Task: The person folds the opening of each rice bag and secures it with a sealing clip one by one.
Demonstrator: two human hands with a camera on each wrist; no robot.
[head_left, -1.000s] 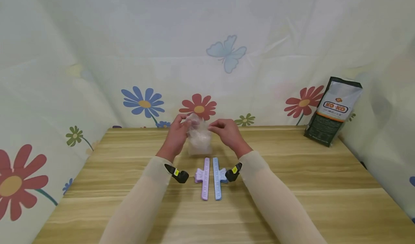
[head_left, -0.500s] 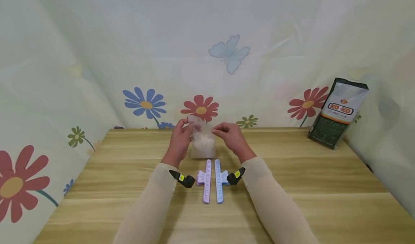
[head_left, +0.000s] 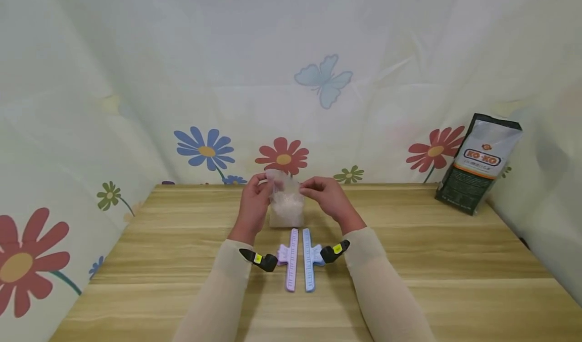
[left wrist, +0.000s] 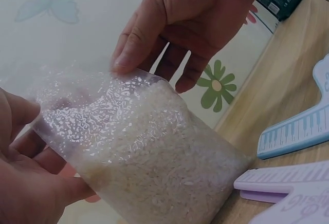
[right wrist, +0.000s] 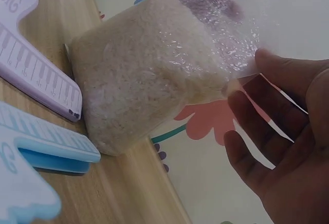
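Note:
A clear plastic bag of rice (head_left: 288, 208) stands upright on the wooden table, its grains plain in the right wrist view (right wrist: 128, 64). My left hand (head_left: 253, 203) pinches the bag's loose upper film at its left side. On the other side, my right hand (head_left: 328, 196) pinches the film's right edge between thumb and forefinger, its remaining fingers spread below. Just in front of the bag lie two long clips with piano-key markings, a purple clip (head_left: 292, 261) on the left and a blue clip (head_left: 309, 261) on the right. Their ends point at the bag's base.
A dark green and silver KO-KO bag (head_left: 477, 165) stands at the table's back right corner. Behind the wooden table (head_left: 150, 251) hangs a flower-printed cloth (head_left: 254, 79), which also runs along both sides.
The head view has shifted slightly, so everything sits a little lower and further right. Both hands keep their pinch on the rice bag's film; the clips stay in place.

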